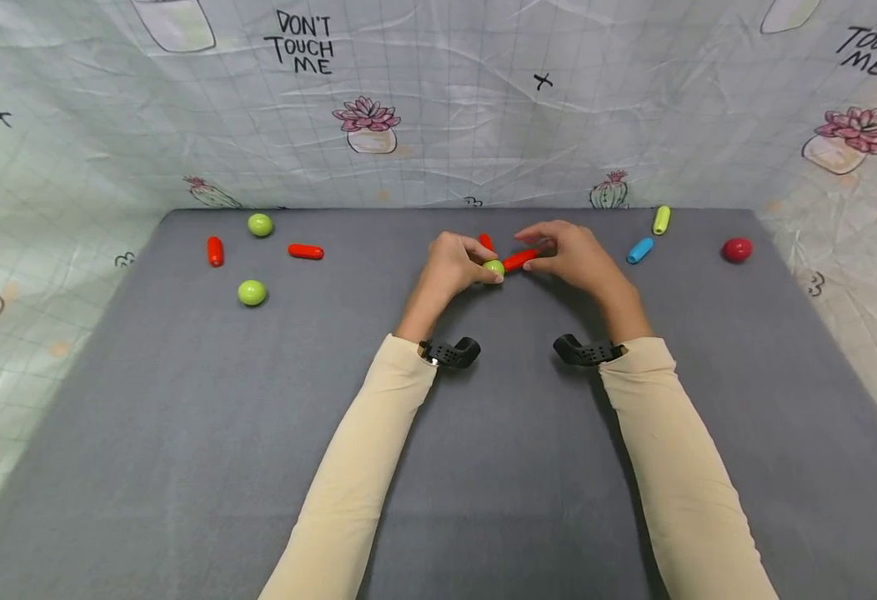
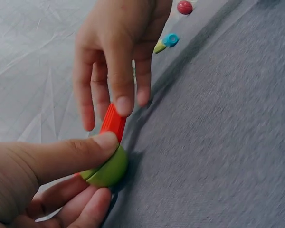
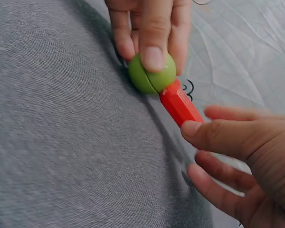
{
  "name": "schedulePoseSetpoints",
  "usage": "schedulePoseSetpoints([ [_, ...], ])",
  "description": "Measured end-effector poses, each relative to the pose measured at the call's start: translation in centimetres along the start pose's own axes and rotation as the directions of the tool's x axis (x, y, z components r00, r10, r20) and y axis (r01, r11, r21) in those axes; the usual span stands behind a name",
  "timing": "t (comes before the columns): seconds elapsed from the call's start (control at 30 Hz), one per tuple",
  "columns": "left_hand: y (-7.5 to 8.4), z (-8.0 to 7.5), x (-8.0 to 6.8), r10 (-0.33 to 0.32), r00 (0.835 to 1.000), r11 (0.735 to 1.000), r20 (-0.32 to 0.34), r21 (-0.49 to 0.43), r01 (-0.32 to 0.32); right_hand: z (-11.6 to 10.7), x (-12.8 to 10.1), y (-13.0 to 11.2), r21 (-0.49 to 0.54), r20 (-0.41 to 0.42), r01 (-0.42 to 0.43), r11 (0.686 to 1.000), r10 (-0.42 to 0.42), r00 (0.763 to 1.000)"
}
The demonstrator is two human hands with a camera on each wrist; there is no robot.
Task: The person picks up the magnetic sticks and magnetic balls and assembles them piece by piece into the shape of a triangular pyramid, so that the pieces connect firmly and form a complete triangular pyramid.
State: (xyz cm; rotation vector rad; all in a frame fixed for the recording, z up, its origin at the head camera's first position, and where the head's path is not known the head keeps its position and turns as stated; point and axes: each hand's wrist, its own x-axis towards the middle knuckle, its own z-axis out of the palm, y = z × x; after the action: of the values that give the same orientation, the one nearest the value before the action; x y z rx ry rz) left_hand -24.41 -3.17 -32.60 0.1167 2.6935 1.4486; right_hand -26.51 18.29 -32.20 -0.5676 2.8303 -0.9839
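Near the back of the grey table, my left hand (image 1: pixel 452 260) pinches a green ball (image 2: pixel 113 169) between thumb and fingers. A dark seam line runs round the ball in the right wrist view. My right hand (image 1: pixel 575 257) holds the outer end of a red ridged rod (image 3: pixel 181 105), whose other end meets the ball. Whether that end is seated in the ball I cannot tell. A second red rod (image 1: pixel 486 242) shows just behind the left fingers, partly hidden; whether it joins the ball is unclear.
Leftward lie two green balls (image 1: pixel 260 224) (image 1: pixel 252 292) and two red rods (image 1: pixel 215 252) (image 1: pixel 306 252). On the right are a blue rod (image 1: pixel 639 250), a yellow-green rod (image 1: pixel 661 220) and a red ball (image 1: pixel 737 250). A printed cloth (image 1: pixel 446 108) hangs behind the table's back edge.
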Motion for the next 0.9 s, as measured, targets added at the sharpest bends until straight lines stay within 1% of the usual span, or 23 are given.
schedulePoseSetpoints([
  [0.13,0.3,0.2,0.0,0.01,0.999,1.0,-0.034,0.0,-0.01,0.0,-0.3,-0.6,0.003,-0.035,-0.069,0.998,0.069,0.997],
  [0.23,0.3,0.2,0.1,0.023,0.999,1.0,-0.036,0.009,-0.023,0.0,-0.9,-1.1,-0.012,-0.014,-0.076,0.997,0.075,0.997],
  [0.37,0.3,0.1,0.1,0.074,0.997,0.996,-0.021,0.056,-0.073,0.6,-1.5,-2.0,-0.011,0.062,0.005,1.0,-0.004,0.998],
  [0.43,0.3,-0.2,0.0,0.095,0.995,0.992,-0.015,0.087,-0.093,1.1,-1.5,-2.6,0.0,0.074,0.048,0.999,-0.048,0.996],
  [0.5,0.3,-0.7,-0.1,0.094,0.995,0.989,-0.016,0.117,-0.092,1.7,-1.2,-3.2,0.012,0.063,0.087,0.996,-0.087,0.994],
  [0.6,0.2,-1.3,-0.3,0.067,0.998,0.989,-0.006,0.133,-0.066,2.4,-1.0,-3.5,0.005,0.043,0.126,0.992,-0.127,0.991],
  [0.67,0.2,-1.6,-0.4,0.052,0.999,0.99,0.014,0.129,-0.053,2.8,-1.1,-3.5,-0.014,0.044,0.15,0.989,-0.149,0.988],
  [0.73,0.0,-1.7,-0.5,0.05,0.998,0.992,0.044,0.113,-0.055,3.0,-1.2,-3.3,-0.047,0.049,0.161,0.986,-0.158,0.986],
  [0.83,-0.5,-2.1,-0.5,0.055,0.994,0.997,0.093,0.04,-0.059,3.2,-1.2,-3.2,-0.068,0.033,0.149,0.986,-0.147,0.989],
  [0.9,-1.0,-2.5,-0.6,0.065,0.99,0.998,0.123,-0.014,-0.064,3.4,-1.2,-3.2,-0.046,0.013,0.119,0.992,-0.118,0.993],
])
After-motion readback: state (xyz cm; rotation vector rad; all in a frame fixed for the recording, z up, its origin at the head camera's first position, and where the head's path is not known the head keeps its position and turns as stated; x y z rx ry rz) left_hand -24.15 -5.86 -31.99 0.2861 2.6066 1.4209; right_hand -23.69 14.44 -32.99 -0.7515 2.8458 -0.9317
